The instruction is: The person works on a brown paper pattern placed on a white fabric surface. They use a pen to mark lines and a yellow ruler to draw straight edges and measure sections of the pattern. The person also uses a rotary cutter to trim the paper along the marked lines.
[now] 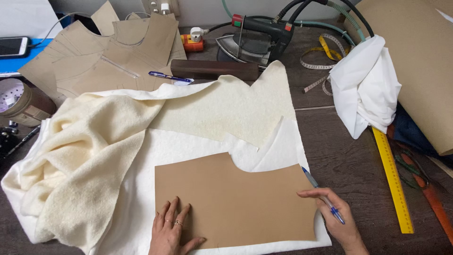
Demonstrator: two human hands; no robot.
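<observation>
The left hand (pixel 171 229) lies open, pressing the cardboard pattern (pixel 236 200) onto the white fabric (pixel 141 189) (table's near edge); the right hand (pixel 337 219) grips a pen (pixel 323 196), tracing the pattern's right edge.

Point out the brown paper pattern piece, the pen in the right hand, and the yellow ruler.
brown paper pattern piece (pixel 245 203), head view, bare middle of the sheet.
pen (pixel 325 200), head view, mid-barrel by the fingers of the right hand (pixel 337 215).
yellow ruler (pixel 392 182), head view, middle of its length.
</observation>
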